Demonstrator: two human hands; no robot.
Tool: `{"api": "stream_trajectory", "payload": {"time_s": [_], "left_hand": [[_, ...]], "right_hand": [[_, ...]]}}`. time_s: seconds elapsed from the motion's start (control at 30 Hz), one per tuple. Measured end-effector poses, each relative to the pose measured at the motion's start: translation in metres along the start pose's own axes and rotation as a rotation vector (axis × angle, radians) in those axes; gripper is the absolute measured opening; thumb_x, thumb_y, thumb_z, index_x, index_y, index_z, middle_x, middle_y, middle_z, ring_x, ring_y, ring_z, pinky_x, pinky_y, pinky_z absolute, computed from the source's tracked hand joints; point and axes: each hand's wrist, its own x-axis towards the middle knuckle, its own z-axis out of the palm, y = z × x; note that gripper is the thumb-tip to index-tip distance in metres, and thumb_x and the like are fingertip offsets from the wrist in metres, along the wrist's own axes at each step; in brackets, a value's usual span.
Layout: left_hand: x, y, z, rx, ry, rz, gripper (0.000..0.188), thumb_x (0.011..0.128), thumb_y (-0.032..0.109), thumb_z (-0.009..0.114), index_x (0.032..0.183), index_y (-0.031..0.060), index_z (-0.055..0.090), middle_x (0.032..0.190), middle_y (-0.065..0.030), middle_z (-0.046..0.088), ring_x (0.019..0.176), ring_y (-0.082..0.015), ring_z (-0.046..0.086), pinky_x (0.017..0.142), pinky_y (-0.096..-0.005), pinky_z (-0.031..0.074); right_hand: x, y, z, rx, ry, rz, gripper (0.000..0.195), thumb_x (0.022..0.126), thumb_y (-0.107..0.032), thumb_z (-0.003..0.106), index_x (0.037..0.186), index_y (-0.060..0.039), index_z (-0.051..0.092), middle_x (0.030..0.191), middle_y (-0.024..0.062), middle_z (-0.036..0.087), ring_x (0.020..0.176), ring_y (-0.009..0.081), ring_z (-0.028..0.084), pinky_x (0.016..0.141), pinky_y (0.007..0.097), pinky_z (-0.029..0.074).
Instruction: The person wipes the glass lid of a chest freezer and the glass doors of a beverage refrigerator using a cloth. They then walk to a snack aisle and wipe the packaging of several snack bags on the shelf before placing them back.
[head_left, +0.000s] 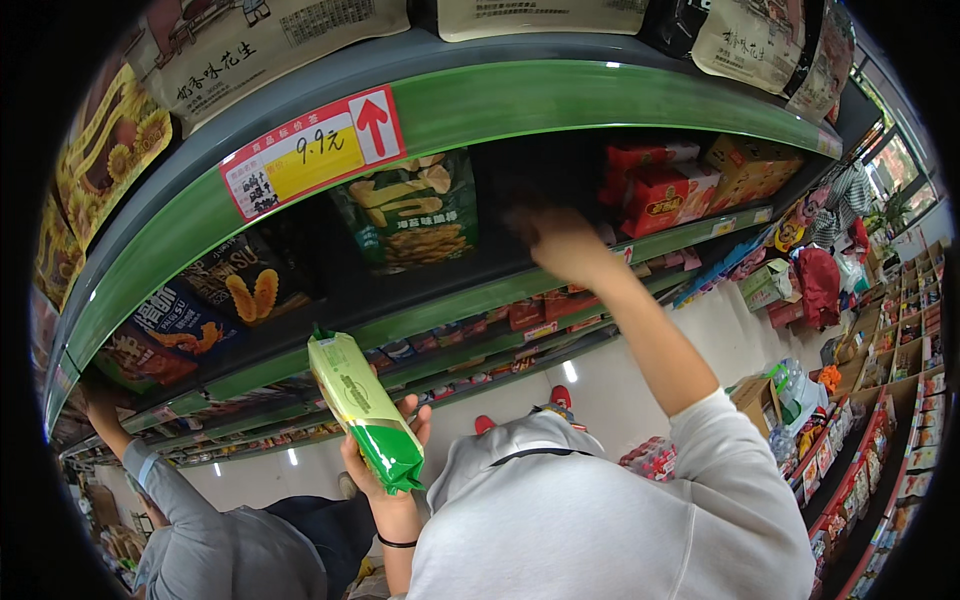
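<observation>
My left hand holds a green and pale-yellow plastic snack packet, tilted, in front of the shelving. Deep in a shelf, my right hand is blurred, and its fingertips fade into the dark space. Whether those fingers grip anything cannot be seen. Left of that hand stands a dark green snack bag with a picture of stick-shaped snacks. To its right are red snack packets and a yellow-brown carton.
A green shelf edge with a price tag runs above my hands. Dark snack bags stand farther left. At the left, a person in grey reaches into the shelving. Lower shelves hold more packets; stocked racks stand at right.
</observation>
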Motion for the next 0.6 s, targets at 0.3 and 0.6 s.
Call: {"api": "stream_trajectory", "payload": {"time_s": [0.3,0.6], "left_hand": [[-0.039,0.011,-0.013,0.173,0.150,0.014,0.097,0.090,0.057,0.068,0.163,0.0084,0.029,0.152,-0.0330,0.046,0.134,-0.0505,0.053,0.104,-0.0553,0.056],[-0.056,0.013,0.000,0.221,0.150,0.013,0.098,0.085,0.031,0.077,0.165,0.0097,0.025,0.167,-0.0249,0.028,0.151,-0.0463,0.036,0.116,-0.0640,0.043]], "right_hand": [[0.194,0.166,0.077,-0.403,0.651,-0.122,0.036,0.097,-0.017,0.052,0.123,-0.0036,0.073,0.126,0.0210,0.071,0.132,0.0360,0.056,0.120,0.0451,0.036],[0.141,0.035,0.036,-0.272,-0.190,0.072,0.043,0.104,-0.032,0.053,0.140,-0.0093,0.062,0.142,0.0208,0.062,0.130,0.0388,0.060,0.112,0.0508,0.046]]}}
